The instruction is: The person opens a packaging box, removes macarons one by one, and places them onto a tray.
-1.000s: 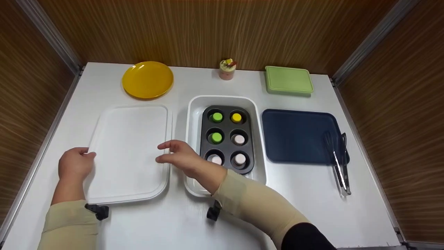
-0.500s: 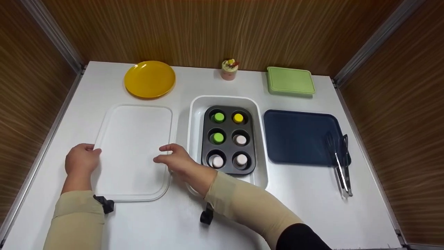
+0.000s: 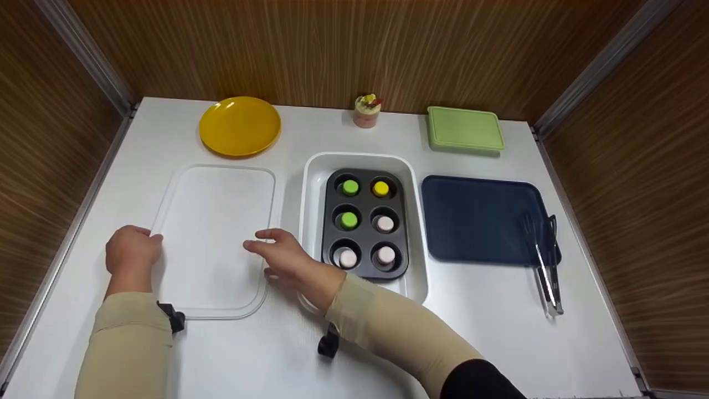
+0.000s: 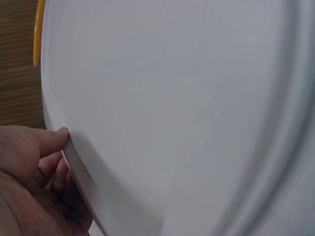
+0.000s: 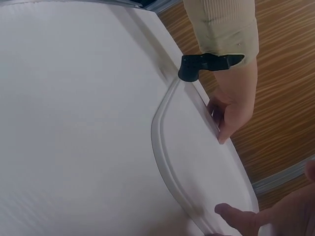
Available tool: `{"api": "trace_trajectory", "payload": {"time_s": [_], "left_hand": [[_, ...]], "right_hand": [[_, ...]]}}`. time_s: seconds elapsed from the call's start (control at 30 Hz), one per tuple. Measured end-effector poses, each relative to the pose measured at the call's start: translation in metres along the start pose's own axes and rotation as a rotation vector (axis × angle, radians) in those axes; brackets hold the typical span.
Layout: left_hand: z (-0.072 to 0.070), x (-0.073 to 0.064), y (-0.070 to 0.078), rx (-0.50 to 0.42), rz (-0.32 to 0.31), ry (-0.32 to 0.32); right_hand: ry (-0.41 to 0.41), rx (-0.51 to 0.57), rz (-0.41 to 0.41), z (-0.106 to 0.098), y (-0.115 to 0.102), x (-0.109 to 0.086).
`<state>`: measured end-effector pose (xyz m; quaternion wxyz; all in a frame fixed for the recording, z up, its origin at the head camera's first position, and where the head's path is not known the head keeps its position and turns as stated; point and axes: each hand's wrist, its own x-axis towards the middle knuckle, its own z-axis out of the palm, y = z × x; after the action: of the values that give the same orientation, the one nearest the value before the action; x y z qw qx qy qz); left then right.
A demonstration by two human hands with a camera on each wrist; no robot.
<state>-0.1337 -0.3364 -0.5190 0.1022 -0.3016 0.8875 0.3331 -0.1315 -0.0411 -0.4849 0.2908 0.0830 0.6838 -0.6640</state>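
Note:
A white rectangular lid (image 3: 216, 233) with rounded corners and a raised rim lies low over the left half of the table. My left hand (image 3: 132, 250) pinches its left edge, and in the left wrist view the thumb (image 4: 59, 138) is on top with the fingers curled beneath. At the opposite edge is my right hand (image 3: 285, 256), its thumb and forefinger spread apart over the rim. The right wrist view has that right hand (image 5: 280, 216) at the lower right, one finger reaching over the lid (image 5: 197, 152).
Beside the right forearm, a deep white bin (image 3: 306, 205) holds a dark muffin tin (image 3: 365, 238) with green, yellow and pale pieces. A navy tray (image 3: 476, 221) bears a whisk and tongs (image 3: 554, 277). Behind stand a yellow plate (image 3: 240, 126), dessert cup (image 3: 366, 112) and green box (image 3: 465, 128).
The lid has come down lower and shifted slightly right, my left hand moving with it. My right hand stays at the right edge, its thumb and forefinger a little closer together.

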Motion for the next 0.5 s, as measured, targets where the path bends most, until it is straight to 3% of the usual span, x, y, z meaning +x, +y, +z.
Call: {"api": "trace_trajectory", "payload": {"time_s": [0.1, 0.23, 0.37, 0.43, 0.5], "left_hand": [[0.000, 0.001, 0.003, 0.009, -0.005, -0.004], [0.002, -0.002, 0.009, -0.013, -0.029, 0.003], [0.006, -0.011, 0.026, -0.149, -0.061, 0.124], [0.009, -0.019, 0.040, -0.227, -0.028, 0.203], [0.014, -0.029, 0.058, -0.291, 0.050, 0.266]], "right_hand": [[-0.022, -0.059, -0.035, -0.002, -0.001, -0.004], [-0.084, -0.158, -0.140, -0.011, -0.005, -0.021], [-0.160, -0.244, -0.266, -0.030, -0.015, -0.043], [-0.188, -0.283, -0.327, -0.044, -0.022, -0.053], [-0.209, -0.311, -0.397, -0.060, -0.029, -0.062]]}}
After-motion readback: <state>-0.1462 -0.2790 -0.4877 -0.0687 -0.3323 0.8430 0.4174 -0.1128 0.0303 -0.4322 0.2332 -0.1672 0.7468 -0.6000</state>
